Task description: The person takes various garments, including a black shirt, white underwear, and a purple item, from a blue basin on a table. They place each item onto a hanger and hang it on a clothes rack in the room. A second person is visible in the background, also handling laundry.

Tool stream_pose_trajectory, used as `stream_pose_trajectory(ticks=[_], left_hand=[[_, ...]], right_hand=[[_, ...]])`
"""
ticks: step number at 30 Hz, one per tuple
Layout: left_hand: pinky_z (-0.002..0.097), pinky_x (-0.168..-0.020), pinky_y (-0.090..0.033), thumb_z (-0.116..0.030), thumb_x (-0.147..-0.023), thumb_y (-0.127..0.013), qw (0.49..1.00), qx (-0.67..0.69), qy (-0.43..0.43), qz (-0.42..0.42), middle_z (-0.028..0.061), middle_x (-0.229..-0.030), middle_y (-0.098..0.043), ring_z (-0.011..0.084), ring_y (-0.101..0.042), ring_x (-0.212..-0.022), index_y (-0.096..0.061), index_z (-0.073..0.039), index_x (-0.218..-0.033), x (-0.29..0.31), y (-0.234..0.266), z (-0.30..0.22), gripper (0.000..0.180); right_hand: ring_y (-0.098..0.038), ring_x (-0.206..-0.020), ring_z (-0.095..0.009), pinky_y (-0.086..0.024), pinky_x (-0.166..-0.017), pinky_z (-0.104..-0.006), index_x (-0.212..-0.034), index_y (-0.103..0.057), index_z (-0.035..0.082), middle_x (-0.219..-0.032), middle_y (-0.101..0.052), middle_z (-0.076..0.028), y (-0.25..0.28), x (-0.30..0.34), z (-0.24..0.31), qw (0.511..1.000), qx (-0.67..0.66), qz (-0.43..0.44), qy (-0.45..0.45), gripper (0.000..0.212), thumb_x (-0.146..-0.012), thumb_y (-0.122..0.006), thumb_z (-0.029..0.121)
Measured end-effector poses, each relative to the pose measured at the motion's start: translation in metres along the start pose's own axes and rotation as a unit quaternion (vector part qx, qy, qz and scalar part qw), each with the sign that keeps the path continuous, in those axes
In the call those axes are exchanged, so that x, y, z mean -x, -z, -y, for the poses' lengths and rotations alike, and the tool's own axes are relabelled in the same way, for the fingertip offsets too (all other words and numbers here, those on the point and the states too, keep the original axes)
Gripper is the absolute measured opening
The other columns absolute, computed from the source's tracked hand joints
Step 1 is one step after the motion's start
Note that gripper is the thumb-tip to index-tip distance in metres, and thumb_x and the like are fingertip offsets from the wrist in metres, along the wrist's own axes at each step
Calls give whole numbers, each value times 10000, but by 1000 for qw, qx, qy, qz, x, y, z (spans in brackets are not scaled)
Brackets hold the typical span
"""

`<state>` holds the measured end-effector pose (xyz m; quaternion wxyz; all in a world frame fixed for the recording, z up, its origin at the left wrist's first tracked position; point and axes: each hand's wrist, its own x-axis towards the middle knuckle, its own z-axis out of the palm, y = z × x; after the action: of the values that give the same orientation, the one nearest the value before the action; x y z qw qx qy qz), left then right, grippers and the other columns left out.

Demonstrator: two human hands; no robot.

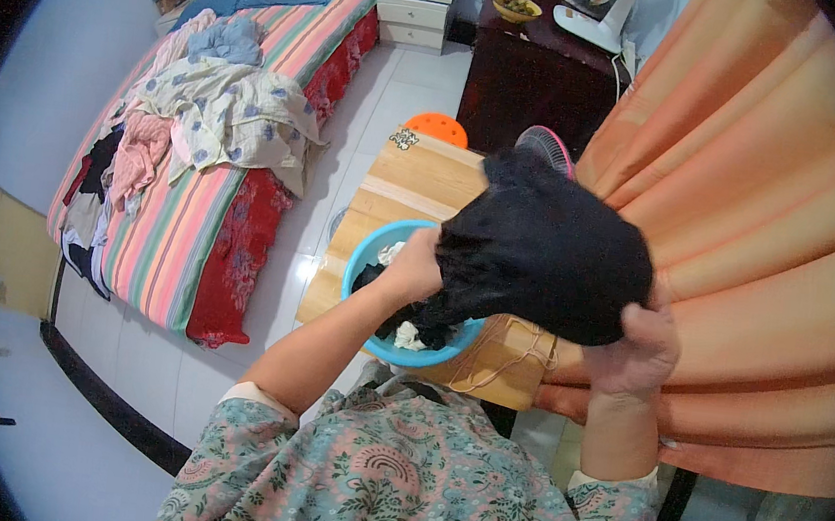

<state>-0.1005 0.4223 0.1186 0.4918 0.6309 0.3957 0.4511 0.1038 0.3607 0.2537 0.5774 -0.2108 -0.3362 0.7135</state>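
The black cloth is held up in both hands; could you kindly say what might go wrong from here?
The black cloth spans the left hand and the right hand, so it could slip from either one. The blue basin sits near the close edge of the wooden table, so a bump might tip it.

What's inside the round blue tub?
Crumpled black cloth and white cloth show inside the blue tub. The left hand and the held-up black fabric cover part of it, and whatever lies underneath those top pieces can't be seen.
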Motion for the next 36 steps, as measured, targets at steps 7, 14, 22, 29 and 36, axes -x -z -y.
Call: stream_pose_trajectory(ticks=[7, 14, 22, 29, 36], left_hand=[[280, -830, -444, 42, -727, -617, 984, 110, -2, -142, 66, -1019, -592, 153, -556, -935, -517, -30, -1126, -25, 11, -40, 417], [305, -882, -395, 65, -658, -606, 974, -160, -142, -75, 123, -1010, -528, 266, -516, -1007, -566, -62, -1069, -23, 1, -80, 432], [325, -909, -383, 25, -654, -618, 983, -117, -122, -72, 108, -1051, -527, 217, -506, -1031, -502, -85, -1100, -33, -26, -104, 473], [335, -1012, -273, -21, -666, -648, 960, -186, -155, 140, 133, -1234, -430, 235, -363, -1212, -318, -58, -1313, -53, 30, -162, 728], [336, -1054, -203, -584, -827, -423, 976, 216, 3, 18, 129, -1352, -331, 232, -296, -1262, -233, -76, -1371, -51, 47, -32, 768]], right_hand=[[-480, -1104, -234, -403, -898, -365, -1207, -466, 29, -1215, -511, -96, 118, 26, -24, 991, -88, -84, -56, 443, -780, -504, 143], [-77, -1340, -252, -127, -1074, -377, -1390, -17, 28, -1445, -78, -133, 130, 4, -45, 883, 468, 29, 3, 987, -693, -708, 130], [-383, -1193, -207, -289, -1020, -357, -1286, -354, 85, -1292, -408, -75, 53, -53, -93, 910, 402, 86, -57, 918, -519, -842, 218], [-471, -1115, -220, -359, -978, -359, -1216, -450, 89, -1201, -504, -65, 47, -90, -85, 938, 340, 18, 68, 759, -541, -796, 120], [-572, -954, -229, -475, -855, -339, -1103, -519, 1, -1085, -567, -113, 24, -103, -88, 995, -23, 23, -93, 385, -726, -595, -4]])
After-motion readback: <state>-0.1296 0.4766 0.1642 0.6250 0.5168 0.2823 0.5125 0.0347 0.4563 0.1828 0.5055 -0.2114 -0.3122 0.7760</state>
